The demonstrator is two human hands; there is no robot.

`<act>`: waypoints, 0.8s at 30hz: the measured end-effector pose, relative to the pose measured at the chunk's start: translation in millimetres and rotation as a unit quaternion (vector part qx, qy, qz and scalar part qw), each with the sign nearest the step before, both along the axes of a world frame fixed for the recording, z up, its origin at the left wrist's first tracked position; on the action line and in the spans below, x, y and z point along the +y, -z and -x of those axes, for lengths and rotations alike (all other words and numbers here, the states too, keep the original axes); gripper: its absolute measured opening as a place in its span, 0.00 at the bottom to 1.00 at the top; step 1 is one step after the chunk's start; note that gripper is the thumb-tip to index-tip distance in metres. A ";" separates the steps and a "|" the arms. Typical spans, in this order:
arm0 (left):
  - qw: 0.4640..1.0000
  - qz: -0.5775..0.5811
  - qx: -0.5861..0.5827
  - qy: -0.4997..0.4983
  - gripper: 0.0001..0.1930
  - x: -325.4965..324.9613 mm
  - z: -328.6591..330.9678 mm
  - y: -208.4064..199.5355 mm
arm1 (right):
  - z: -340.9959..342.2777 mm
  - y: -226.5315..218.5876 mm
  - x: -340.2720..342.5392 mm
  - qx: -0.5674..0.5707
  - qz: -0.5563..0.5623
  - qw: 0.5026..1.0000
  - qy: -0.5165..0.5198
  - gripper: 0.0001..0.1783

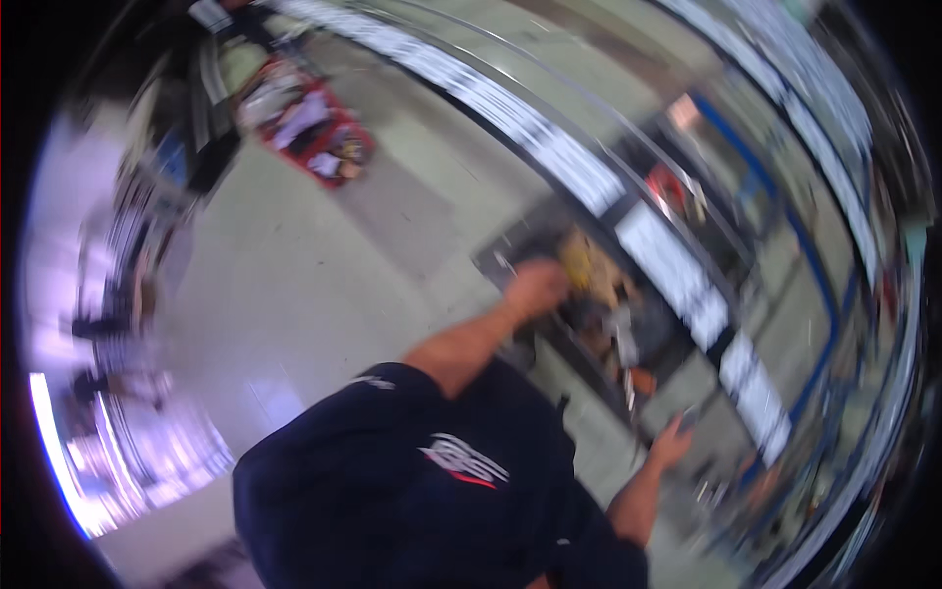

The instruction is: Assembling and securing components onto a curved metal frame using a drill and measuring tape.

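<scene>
Motion blurs the whole view. My left hand (538,286) reaches over the near-left part of a dark cart top (497,257), beside a yellow item (579,267). Its fingers are smeared, and I cannot see whether anything is in them. Lower on the right, my right hand (671,444) is apart from the cart, closed on a small dark object (688,420) that I cannot make out. Loose items lie on the cart, among them a whitish piece (622,332) and an orange-brown piece (643,381).
Long white light-like panels (672,265) run diagonally just beyond the cart. A red bin (324,167) with mixed items stands on the grey floor (285,265) at the upper left. Blue tubing or framing (807,265) curves along the right side.
</scene>
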State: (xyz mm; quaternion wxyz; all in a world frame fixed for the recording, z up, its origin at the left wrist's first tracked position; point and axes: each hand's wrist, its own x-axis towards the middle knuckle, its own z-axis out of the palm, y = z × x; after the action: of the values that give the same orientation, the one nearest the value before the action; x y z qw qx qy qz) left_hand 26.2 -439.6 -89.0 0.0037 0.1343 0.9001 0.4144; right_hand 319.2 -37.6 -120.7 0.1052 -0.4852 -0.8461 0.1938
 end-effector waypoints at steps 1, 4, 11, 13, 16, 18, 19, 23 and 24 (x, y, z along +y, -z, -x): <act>0.995 -0.035 0.008 -0.097 0.10 -7.2 -4.5 -10.5 | 6.9 -3.6 4.5 0.114 0.137 0.984 0.021 0.36; 0.990 -0.103 0.021 -0.093 0.06 -58.4 -29.5 -37.5 | -17.8 -10.8 14.3 0.367 0.252 0.885 0.136 0.22; 0.830 0.415 -0.322 0.187 0.31 -418.1 -215.1 112.8 | -16.0 -102.5 -88.1 0.481 0.290 0.827 0.038 0.17; 0.755 0.371 -0.541 -0.014 0.27 -450.3 -282.0 101.4 | -37.7 -111.3 -122.5 0.445 0.261 0.856 -0.013 0.18; 0.797 0.247 -0.545 -0.089 0.19 -470.9 -360.4 73.5 | -49.8 -88.1 -191.7 0.359 0.250 0.897 -0.061 0.20; 0.830 0.196 -0.521 -0.037 0.18 -489.5 -398.3 79.4 | -44.6 -63.0 -246.6 0.283 0.317 0.899 -0.110 0.18; 0.801 0.058 -0.573 -0.161 0.18 -464.0 -401.5 73.0 | -46.3 -46.4 -270.7 0.261 0.345 0.894 -0.113 0.16; 0.833 0.108 -0.515 -0.169 0.21 -435.0 -354.8 72.3 | -32.1 -18.4 -351.1 0.153 0.391 0.868 -0.266 0.11; 0.830 0.108 -0.510 -0.199 0.21 -439.0 -346.8 69.8 | -22.9 -14.6 -363.6 0.108 0.421 0.845 -0.311 0.11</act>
State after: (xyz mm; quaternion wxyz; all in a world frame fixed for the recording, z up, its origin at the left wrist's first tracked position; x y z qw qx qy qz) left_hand 373.0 -878.6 -158.8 0.3943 -0.2790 0.8166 0.3160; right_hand 342.2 -401.3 -106.0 -0.0838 -0.1705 -0.7733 0.6049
